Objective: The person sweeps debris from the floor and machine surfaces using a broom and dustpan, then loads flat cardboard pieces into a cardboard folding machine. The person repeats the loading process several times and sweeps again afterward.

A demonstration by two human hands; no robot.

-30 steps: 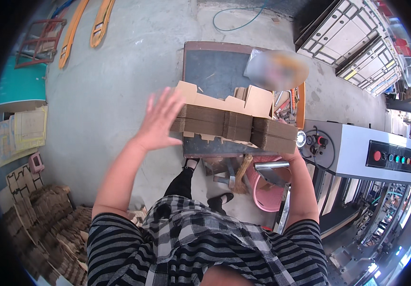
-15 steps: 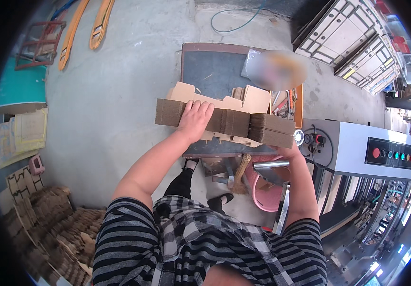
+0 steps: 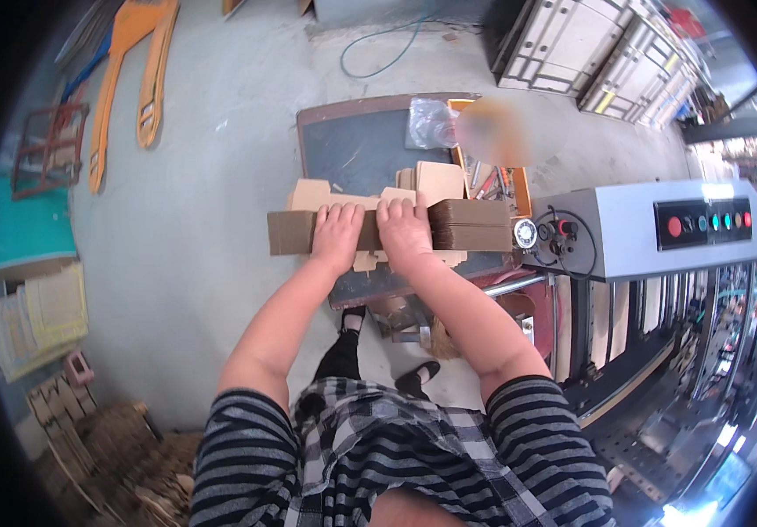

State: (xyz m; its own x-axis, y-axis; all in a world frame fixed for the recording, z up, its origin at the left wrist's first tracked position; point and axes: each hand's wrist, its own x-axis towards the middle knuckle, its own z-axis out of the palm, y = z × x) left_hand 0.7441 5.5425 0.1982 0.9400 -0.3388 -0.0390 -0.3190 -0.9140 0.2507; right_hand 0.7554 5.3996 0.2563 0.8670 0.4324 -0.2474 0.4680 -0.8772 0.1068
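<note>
A dark-topped, brown-edged table (image 3: 347, 145) stretches below and beyond your left hand (image 3: 337, 235) and right hand (image 3: 405, 232); whether the cardboard stack (image 3: 477, 225) under them rests on it is hidden. Past your right hand lies a clear plastic bag (image 3: 427, 124); farther right, an orange tool tray (image 3: 522, 191).

No words or numbers can be read here. The big gray machine (image 3: 611, 215) has a round white dial (image 3: 525, 233) just off its left end. The dial has tiny dark marks around its face, but they are too small to read. On the machine's front is a black panel (image 3: 691, 238) with a row of round buttons (image 3: 715, 221), some red and some green. Any writing by them is too small to tell. Past the machine's back, pale boards (image 3: 563, 44) have black lines and a yellow strip, with no letters I can make out.
</note>
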